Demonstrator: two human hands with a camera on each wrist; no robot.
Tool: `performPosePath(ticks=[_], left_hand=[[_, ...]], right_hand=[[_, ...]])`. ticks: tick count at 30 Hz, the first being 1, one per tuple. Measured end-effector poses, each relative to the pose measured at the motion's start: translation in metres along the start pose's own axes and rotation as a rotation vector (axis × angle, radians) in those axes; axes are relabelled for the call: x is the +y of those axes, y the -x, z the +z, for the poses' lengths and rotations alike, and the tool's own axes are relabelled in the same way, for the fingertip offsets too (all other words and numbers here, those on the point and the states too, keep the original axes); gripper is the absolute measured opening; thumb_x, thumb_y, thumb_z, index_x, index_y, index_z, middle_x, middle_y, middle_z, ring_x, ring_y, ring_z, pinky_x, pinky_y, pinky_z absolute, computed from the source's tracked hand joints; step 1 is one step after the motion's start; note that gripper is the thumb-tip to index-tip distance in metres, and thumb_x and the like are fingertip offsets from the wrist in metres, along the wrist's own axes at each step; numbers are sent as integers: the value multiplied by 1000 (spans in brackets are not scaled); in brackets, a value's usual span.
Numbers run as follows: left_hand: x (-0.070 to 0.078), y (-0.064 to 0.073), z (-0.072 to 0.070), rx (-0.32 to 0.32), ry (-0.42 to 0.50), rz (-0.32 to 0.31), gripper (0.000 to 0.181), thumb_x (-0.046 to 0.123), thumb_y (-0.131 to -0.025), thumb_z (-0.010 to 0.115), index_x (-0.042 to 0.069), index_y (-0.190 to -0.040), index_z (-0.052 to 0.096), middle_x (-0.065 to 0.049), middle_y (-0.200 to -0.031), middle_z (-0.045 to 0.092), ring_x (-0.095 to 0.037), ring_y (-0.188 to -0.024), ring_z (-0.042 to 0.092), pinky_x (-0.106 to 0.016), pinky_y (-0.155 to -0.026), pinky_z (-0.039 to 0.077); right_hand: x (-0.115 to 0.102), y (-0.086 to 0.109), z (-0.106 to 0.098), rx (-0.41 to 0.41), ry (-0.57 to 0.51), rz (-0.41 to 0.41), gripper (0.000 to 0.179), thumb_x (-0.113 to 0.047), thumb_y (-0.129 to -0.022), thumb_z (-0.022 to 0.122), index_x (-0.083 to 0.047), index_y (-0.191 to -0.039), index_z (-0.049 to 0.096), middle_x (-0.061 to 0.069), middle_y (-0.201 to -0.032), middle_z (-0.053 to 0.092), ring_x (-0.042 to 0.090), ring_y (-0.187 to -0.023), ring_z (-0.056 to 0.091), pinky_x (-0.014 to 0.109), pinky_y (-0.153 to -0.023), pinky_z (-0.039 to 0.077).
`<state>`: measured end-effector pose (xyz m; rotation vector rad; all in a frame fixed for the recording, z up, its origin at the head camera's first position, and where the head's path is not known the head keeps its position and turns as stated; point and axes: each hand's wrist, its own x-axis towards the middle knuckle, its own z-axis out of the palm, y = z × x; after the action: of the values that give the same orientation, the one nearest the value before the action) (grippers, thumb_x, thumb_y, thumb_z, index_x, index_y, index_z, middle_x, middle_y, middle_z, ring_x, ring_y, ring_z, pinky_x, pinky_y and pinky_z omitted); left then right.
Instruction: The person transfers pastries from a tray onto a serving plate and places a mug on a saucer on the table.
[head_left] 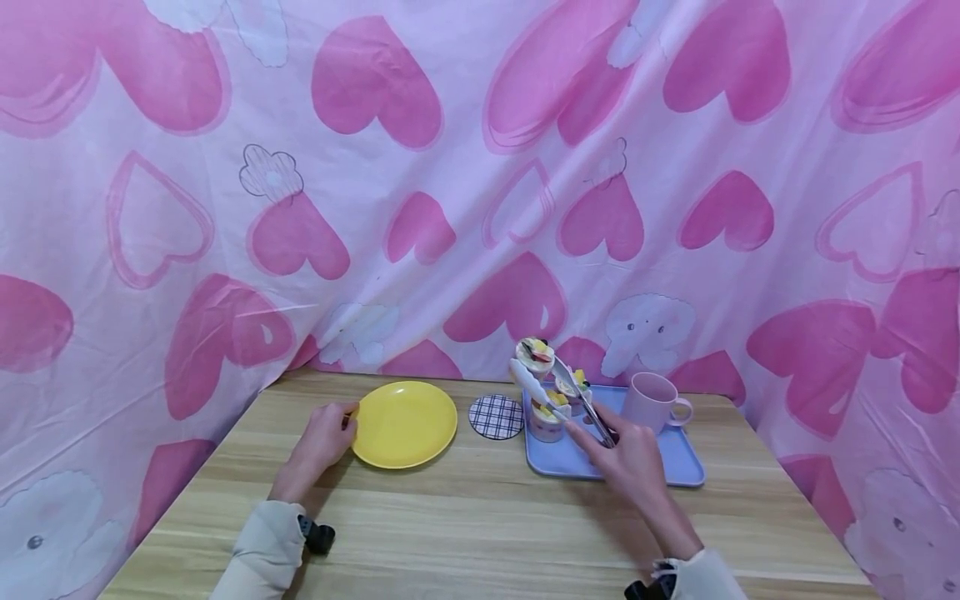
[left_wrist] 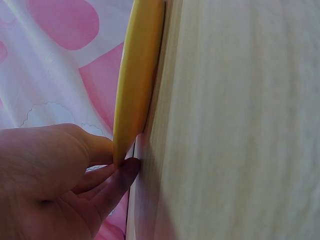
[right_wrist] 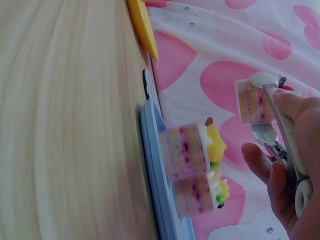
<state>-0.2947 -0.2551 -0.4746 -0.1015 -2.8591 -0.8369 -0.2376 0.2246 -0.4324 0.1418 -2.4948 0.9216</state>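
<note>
By the left hand (head_left: 321,437), the yellow plate (head_left: 405,425) is pinched at its rim, left of lower centre in the frame; by the right hand (head_left: 633,461), tongs (head_left: 528,382) are gripped, a cake cup (head_left: 535,356) held between their tips, right of lower centre. Light, even pressure is advised.

Yellow plate (left_wrist: 136,75) partly outside wrist views

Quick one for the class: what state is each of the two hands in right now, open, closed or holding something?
Left hand: pinching the edge of the yellow plate.
Right hand: holding tongs, which grip a layered cake cup.
</note>
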Motion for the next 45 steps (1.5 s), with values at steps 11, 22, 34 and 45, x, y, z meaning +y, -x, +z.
performPosePath(ticks=[11, 22, 34, 45], left_hand=[[1, -2, 1, -24, 12, -33, 44, 3, -95, 60, -6, -137, 57, -25, -129, 65, -28, -95, 60, -42, -85, 61], [2, 0, -1, -33, 27, -52, 45, 3, -95, 59, -5, -139, 55, -25, -130, 64, -28, -96, 60, -38, -83, 61], [4, -1, 0, -42, 33, -75, 46, 4, -95, 60, -4, -139, 55, -25, -132, 63, -28, -98, 60, -40, -85, 61], [2, -1, 0, -36, 27, -58, 46, 4, -95, 60, -5, -139, 55, -25, -129, 64, -27, -97, 60, -40, -84, 61]], right_hand=[[-10, -5, 11, -67, -81, 40, 78, -64, -79, 74, -20, -142, 58, -2, -78, 73, 7, -53, 64, 26, -44, 46], [-17, -7, 23, -110, -129, 74, 77, -62, -80, 75, -22, -144, 57, -3, -71, 70, 14, -55, 66, 27, -43, 47], [-23, -8, 35, -122, -177, 71, 77, -66, -77, 75, -26, -141, 60, -3, -73, 69, 12, -55, 63, 28, -43, 49], [-30, -5, 51, -148, -211, 59, 75, -67, -76, 75, -26, -138, 62, -6, -71, 68, 13, -54, 61, 29, -42, 47]])
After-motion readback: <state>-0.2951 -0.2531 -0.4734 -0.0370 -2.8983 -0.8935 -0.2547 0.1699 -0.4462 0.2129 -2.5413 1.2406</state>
